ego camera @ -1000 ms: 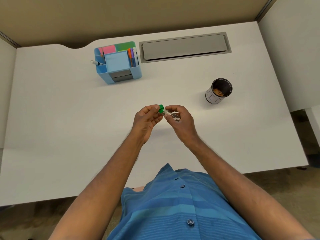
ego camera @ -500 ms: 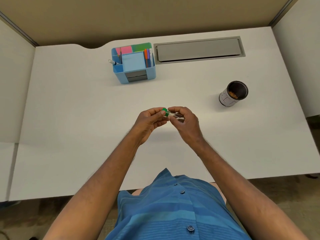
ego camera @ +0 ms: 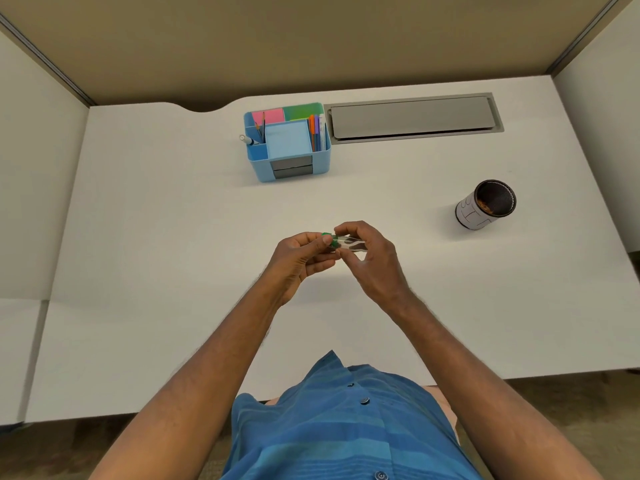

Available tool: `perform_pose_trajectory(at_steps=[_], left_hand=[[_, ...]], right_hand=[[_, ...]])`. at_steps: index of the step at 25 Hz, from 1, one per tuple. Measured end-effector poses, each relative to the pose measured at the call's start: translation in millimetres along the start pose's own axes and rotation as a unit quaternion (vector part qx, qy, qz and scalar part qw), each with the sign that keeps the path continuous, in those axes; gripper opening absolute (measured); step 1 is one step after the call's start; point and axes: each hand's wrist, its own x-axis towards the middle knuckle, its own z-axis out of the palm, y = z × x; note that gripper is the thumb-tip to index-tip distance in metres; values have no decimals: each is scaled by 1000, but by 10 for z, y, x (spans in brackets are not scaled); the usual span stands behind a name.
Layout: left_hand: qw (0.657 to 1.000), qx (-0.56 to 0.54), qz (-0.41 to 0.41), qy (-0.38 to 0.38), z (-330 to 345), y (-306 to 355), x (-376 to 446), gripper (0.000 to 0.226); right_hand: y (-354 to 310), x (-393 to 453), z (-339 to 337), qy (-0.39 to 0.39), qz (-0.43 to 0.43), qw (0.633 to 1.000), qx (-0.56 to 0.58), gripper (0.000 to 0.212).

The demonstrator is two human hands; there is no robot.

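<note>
Both hands meet above the middle of the white desk. My right hand holds a small clear tube between thumb and fingers, lying roughly level. At the tube's left end sits a green cap, and my left hand pinches it between thumb and fingertips. Most of the cap is hidden by the fingers. What is inside the tube is too small to tell.
A blue desk organiser with sticky notes and pens stands at the back centre. A grey cable hatch lies to its right. A dark cup with something brown inside stands at the right. Partition walls enclose the desk.
The camera view has shifted, so the desk things sit further right and lower in the frame. Both hands stay together on the tube and cap; less of the green cap shows now.
</note>
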Motion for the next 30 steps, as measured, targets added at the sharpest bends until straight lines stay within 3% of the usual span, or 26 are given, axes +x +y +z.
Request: perform_pose_trajectory(at_steps=[6, 14, 23, 30], left_hand=[[1000, 14, 2, 11, -99, 34, 44, 39], [1000, -4, 20, -7, -216, 115, 46, 13], [999, -27, 25, -8, -218, 193, 68, 31], [999, 18, 37, -1, -227, 236, 84, 37]], right_hand=[[-45, 106, 114, -20, -7, 1000, -13, 31], [-91, 174, 163, -13, 19, 999, 23, 27], [-39, 275, 134, -24, 66, 995, 73, 26], [13, 354, 135, -36, 68, 994, 75, 20]])
